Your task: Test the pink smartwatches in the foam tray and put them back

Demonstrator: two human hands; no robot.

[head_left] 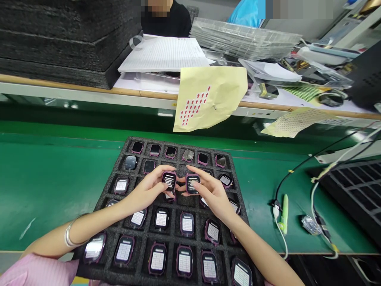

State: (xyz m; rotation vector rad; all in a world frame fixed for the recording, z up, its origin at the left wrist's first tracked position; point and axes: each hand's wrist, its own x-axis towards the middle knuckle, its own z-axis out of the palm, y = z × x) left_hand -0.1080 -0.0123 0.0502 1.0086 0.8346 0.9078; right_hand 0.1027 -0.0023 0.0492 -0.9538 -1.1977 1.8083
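My left hand [153, 184] grips a purple-framed smartwatch [169, 181], its thumb on the lit screen. Beside it, my right hand [210, 188] holds a second smartwatch [192, 184] of the same kind, thumb also on the glass. Both screens show white text on black, too small to read. The two watches sit side by side above a black foam tray [131, 200] with square pockets. Many pockets hold strapless watches; the nearer ones, such as this watch [184, 260], show white lists, while those in the far row are dark. My forearms hide some pockets.
A green bench [53, 182] carries the tray. To the right lie cables [281, 234], a light green pen-like tool [285, 214] and another black tray [351, 190]. The shelf behind holds black foam stacks [59, 43], papers [166, 53] and clear plastic trays [244, 37]. A person [166, 20] sits beyond.
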